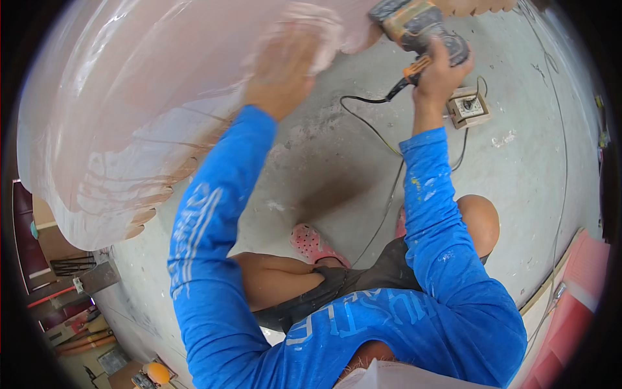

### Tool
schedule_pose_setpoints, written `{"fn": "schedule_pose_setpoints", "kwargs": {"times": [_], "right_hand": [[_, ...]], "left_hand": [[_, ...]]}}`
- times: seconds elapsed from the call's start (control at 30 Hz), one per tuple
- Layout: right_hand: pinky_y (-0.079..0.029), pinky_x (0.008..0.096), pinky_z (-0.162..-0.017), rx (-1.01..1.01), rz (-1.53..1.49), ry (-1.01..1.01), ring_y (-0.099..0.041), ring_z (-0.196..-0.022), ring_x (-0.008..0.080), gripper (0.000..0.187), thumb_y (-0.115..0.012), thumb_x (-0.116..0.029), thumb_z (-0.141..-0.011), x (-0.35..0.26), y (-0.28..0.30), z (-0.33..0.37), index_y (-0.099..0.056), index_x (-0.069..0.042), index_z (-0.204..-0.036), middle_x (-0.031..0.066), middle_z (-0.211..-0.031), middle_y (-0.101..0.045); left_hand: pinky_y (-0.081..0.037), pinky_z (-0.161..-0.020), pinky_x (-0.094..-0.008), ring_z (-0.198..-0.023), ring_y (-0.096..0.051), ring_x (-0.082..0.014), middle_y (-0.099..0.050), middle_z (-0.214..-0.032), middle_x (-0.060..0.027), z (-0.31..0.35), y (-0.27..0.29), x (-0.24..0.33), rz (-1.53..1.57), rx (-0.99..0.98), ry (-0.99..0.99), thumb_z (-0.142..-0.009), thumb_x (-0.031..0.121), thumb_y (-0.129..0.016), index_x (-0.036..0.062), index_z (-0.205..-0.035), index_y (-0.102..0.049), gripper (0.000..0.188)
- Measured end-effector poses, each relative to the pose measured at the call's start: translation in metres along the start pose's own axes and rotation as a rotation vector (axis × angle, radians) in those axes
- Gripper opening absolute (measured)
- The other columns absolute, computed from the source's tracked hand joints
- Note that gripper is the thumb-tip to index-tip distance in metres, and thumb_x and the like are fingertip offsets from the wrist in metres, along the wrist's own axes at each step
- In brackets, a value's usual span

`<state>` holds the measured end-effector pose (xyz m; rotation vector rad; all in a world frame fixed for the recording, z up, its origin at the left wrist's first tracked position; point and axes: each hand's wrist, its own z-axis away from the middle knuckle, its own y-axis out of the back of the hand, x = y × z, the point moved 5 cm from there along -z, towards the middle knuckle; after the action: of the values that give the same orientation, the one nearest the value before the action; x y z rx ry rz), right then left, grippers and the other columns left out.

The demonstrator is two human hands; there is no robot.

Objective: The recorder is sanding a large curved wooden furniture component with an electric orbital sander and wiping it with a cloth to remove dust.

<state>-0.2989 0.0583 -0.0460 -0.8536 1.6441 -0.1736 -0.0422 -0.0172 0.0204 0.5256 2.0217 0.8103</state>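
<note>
A pale-splotched grey concrete floor (pixel 525 175) carries a thin dark cable (pixel 566 149) along the right. A pink ridged panel (pixel 558 334) sits lower right; a black slatted rack (pixel 72 266) and rounded orange object (pixel 157 373), lower left.

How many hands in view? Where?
2. The left hand is at upper centre, on a blurred whitish cloth or pad over the glossy pinkish piece; the right hand is farther right, gripping a corded power tool. Neither is hidden.
</note>
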Motion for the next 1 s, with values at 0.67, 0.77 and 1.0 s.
{"fn": "schedule_pose_setpoints", "kwargs": {"times": [0.67, 0.77, 1.0], "right_hand": [[-0.042, 0.0483, -0.098, -0.425, 0.272, 0.204, -0.045, -0.117, 0.0376, 0.089, -0.083, -0.009, -0.069, -0.033, -0.003, 0.150, -0.029, -0.003, -0.141, 0.0257, -0.128, -0.038], [-0.044, 0.0509, -0.093, -0.443, 0.312, 0.422, -0.047, -0.114, 0.0425, 0.083, -0.082, -0.005, -0.065, -0.034, -0.003, 0.147, -0.037, -0.005, -0.134, 0.0272, -0.127, -0.040], [-0.045, 0.0513, -0.094, -0.452, 0.465, 0.617, -0.049, -0.114, 0.0419, 0.086, -0.084, -0.007, -0.064, -0.037, 0.010, 0.091, -0.039, -0.004, -0.138, 0.0278, -0.127, -0.043]], "left_hand": [[-0.032, -0.115, -0.0531, -0.139, -0.043, -0.0427, -0.054, -0.143, -0.0219, 0.117, 0.116, 0.015, 0.243, -0.086, 0.385, -0.083, 0.001, -0.060, -0.0003, -0.134, -0.057, 0.052], [-0.037, -0.113, -0.0467, -0.136, -0.047, -0.0421, -0.055, -0.139, -0.0270, 0.116, 0.120, 0.026, 0.563, -0.019, 0.608, -0.086, 0.001, -0.057, -0.0042, -0.133, -0.056, 0.048], [-0.045, -0.096, -0.0320, -0.108, -0.060, -0.0206, -0.064, -0.120, -0.0147, 0.141, 0.121, 0.041, 0.982, -0.059, 0.911, -0.088, 0.002, -0.057, -0.0080, -0.129, -0.058, 0.042]]}}
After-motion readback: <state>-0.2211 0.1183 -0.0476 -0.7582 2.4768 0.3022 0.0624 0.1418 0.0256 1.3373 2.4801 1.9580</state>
